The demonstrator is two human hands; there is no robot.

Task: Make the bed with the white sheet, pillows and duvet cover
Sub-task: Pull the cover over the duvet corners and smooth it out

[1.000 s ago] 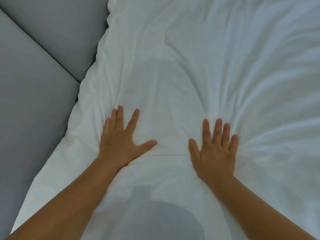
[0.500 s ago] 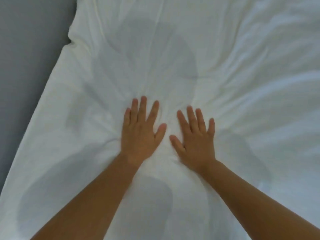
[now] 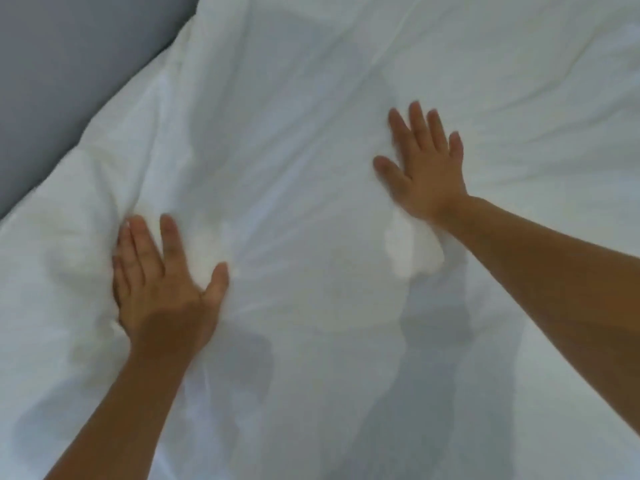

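White bedding [image 3: 311, 150], a soft wrinkled duvet or sheet, fills nearly the whole head view. My left hand [image 3: 162, 282] lies flat on it at the lower left, fingers straight and spread, close to the bedding's left edge. My right hand [image 3: 424, 164] presses flat on the fabric further away at the centre right, fingers straight. Creases fan out around both palms. Neither hand holds any cloth. No pillows are in view.
A grey padded surface [image 3: 69, 64] borders the bedding at the upper left. Shadows of my arms fall on the fabric near the bottom of the view.
My hands, side by side half a second ago, have slid apart: the left went left and nearer, the right went right and further away. The grey surface is back in view at the upper left.
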